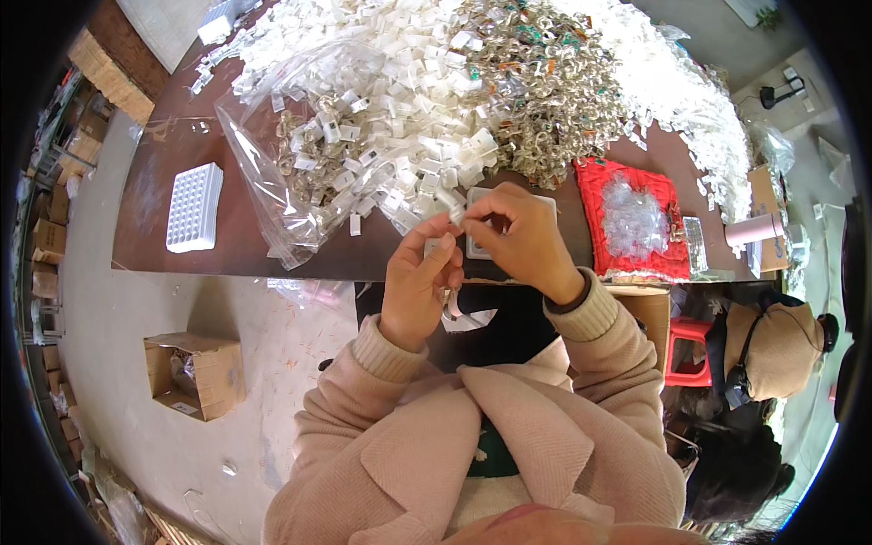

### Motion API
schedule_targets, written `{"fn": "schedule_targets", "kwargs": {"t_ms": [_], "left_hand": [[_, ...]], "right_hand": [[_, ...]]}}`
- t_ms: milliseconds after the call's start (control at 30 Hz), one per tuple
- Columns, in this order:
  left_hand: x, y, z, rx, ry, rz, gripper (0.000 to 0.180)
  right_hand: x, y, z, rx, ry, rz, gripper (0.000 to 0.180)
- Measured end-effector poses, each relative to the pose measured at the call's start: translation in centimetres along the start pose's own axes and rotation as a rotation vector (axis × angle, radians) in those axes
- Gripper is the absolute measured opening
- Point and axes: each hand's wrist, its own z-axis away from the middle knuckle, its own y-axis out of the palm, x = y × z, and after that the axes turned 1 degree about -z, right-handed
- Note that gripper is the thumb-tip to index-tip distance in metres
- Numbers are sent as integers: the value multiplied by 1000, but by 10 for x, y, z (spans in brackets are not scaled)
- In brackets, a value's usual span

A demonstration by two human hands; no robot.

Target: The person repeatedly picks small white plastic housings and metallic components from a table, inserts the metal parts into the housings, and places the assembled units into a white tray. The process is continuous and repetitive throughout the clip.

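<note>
both hands raised over table edge (272, 268): left hand (416, 289) and right hand (520, 238) pinching small white clip (457, 215).

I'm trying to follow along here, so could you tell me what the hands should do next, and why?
Probably press the small white piece home: the right hand pinches it above the left hand, with the tray just beneath them.

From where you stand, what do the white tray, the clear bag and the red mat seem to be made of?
White tray: seemingly moulded plastic, matte, with a regular grid of pockets. Clear bag: thin plastic film, glossy, see-through and creased. Red mat: probably fabric or foam, since its surface looks dull and soft, though I can't tell which.
</note>
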Motion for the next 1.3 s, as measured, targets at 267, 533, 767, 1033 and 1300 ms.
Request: {"fn": "schedule_targets", "kwargs": {"t_ms": [267, 533, 767, 1033, 1300], "left_hand": [[4, -13, -5, -32, 2, -106, 21], [5, -17, -5, -94, 41, -114, 16], [-1, -16, -3, -83, -5, -73, 18], [5, -17, -3, -100, 19, -72, 17], [3, -15, -1, -108, 38, -101, 17]], "right_hand": [[-10, -22, -20, -165, -243, 44, 12], [-47, -24, -106, -219, -464, 554, 16], [-55, -18, -125, -198, -530, 762, 16], [-44, -50, -101, -326, -257, 18, 11], [-46, -89, -74, -273, -39, -748, 6]]}}
